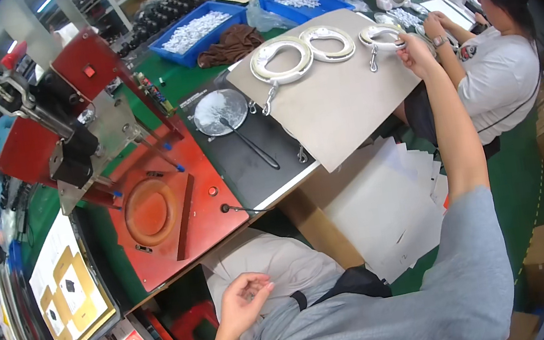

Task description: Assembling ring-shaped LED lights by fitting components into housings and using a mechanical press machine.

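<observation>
My right hand (pixel 417 55) reaches far right with its fingers closed on the edge of a white ring (pixel 370 34). A metal snap hook hangs from this ring. Two more white rings, one nearer (pixel 258 67) and one behind it (pixel 347 53), lie on a grey-beige board (pixel 340 108); a snap hook (pixel 269 99) is attached to the nearer one. Over my lap, my left hand (pixel 244 305) is loosely curled, thumb apart, with nothing in it.
A red press (pixel 212 237) with a round recess stands left. Beside it, a dish of white powder (pixel 207 127) holds a black-handled spoon (pixel 259 151). Blue trays (pixel 190 57) of small white parts sit behind. A co-worker (pixel 502 75) sits at right; paper sheets (pixel 376 214) lie below the table edge.
</observation>
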Motion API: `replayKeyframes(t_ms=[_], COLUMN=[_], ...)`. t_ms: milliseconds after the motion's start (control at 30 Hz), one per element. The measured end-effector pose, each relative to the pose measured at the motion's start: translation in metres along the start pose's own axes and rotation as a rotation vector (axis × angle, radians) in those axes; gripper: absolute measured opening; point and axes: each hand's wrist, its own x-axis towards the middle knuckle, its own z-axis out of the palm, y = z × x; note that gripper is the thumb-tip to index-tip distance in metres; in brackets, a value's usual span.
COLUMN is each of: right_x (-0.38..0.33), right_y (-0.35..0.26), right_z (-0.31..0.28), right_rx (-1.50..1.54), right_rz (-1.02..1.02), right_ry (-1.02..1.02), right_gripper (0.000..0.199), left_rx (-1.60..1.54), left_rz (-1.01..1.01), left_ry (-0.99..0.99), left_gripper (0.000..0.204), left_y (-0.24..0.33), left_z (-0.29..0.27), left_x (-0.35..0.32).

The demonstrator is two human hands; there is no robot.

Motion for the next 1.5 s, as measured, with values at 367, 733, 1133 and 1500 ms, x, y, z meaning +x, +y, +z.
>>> replayKeyframes(t_ms=[367,733,1133,1500], right_x=[0.147,-0.331,-0.466,-0.530], right_y=[-0.007,0.016,0.128,0.103], right_z=[-0.052,0.177,0.313,0.398], right_rx=[-0.663,-0.587,-0.821,-0.594], right_rz=[-0.437,-0.121,-0.122,-0.635], right_ry=[0.146,-1.785,-1.819,-1.978], right_gripper=[0.028,0.036,0.024,0.022], left_rx=[-0.195,-0.173,0.935,0.993], left_rz=[-0.065,-0.090,-0.776,-0.499], left_ry=[0.223,0.010,1.084,1.266], left_gripper=[0.015,0.012,0.098,0.043], left_y=[-0.046,0.009,-0.059,-0.029], left_z=[-0.014,-0.119,-0.162,-0.125], left_x=[-0.034,-0.075,-0.250,-0.267])
